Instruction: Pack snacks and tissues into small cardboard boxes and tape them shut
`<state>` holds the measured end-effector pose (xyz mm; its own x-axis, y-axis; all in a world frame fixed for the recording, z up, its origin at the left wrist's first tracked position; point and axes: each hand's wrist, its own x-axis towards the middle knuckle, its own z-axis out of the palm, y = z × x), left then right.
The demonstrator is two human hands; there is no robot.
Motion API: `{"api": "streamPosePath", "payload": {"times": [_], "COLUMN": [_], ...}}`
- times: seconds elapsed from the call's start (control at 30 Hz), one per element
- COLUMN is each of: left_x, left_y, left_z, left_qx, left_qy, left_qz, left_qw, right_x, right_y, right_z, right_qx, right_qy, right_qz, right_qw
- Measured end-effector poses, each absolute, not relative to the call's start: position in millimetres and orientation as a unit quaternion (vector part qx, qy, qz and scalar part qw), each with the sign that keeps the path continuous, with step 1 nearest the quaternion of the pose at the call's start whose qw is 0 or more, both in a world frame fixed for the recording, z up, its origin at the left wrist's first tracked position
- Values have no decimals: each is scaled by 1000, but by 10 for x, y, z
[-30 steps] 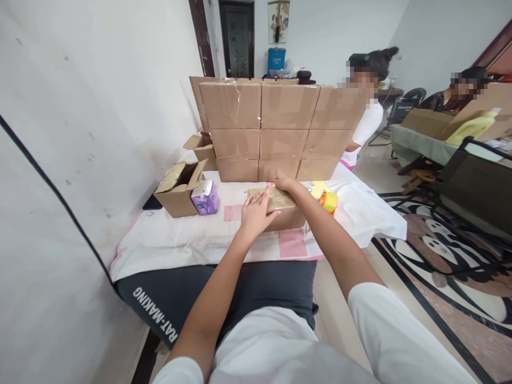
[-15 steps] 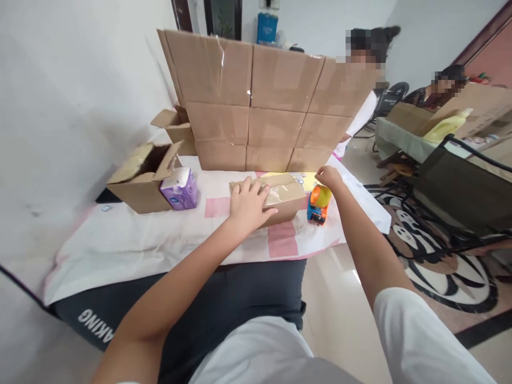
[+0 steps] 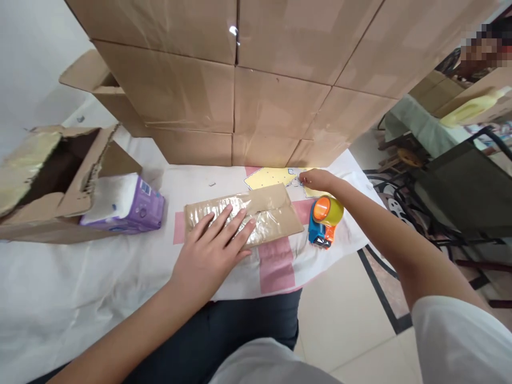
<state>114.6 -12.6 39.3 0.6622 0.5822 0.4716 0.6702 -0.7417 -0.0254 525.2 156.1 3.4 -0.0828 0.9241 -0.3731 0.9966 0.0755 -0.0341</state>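
Observation:
My left hand (image 3: 214, 242) lies with spread fingers on a small cardboard box (image 3: 276, 213), its upper face covered with shiny clear tape. My right hand (image 3: 316, 180) is closed, low over the cloth beyond the box's right end. Whether anything is between its fingers, I cannot make out. Just in front of that hand stands a blue and orange tape dispenser (image 3: 320, 232) with a yellowish roll. The patterned tablecloth (image 3: 276, 266) lies under them all.
A tall wall of taped cardboard boxes (image 3: 280, 106) stands behind. On the left are an open carton (image 3: 108, 165), a purple and white tissue pack (image 3: 148, 205) and another open box (image 3: 112, 109). To the right are a dark chair (image 3: 468, 197) and a person (image 3: 488, 50) at another table.
My view has come closer and tilted down. My left hand now rests further left on the box, whose front side no longer shows. My right hand stays near the tape dispenser.

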Motion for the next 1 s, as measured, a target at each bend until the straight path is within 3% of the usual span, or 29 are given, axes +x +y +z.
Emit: {"api": "streamPosePath", "payload": {"times": [0.17,0.23,0.4,0.5,0.57,0.8,1.0], "left_x": [937,827,569,496,494,565,593], "left_y": [65,144,265,301,325,414,408], "left_z": [408,402,384,401,418,441,441], "left_qx": [-915,-918,-925,-927,-928,-932,-925], "left_qy": [-330,-322,-305,-302,-303,-294,-312], "left_qz": [-216,-218,-216,-206,-201,-202,-206], "left_qw": [84,77,76,80,77,59,70], "right_x": [5248,5188,4824,4527,4363,4235,4028], "right_y": [1376,1230,846,751,760,903,774], "right_z": [209,267,320,362,400,494,592], "right_qx": [674,680,652,592,563,573,464], "right_qy": [715,702,546,462,442,432,365], "right_qz": [-179,-210,-407,-467,-488,-496,-570], "right_qw": [58,-7,-334,-467,-499,-489,-572]}}
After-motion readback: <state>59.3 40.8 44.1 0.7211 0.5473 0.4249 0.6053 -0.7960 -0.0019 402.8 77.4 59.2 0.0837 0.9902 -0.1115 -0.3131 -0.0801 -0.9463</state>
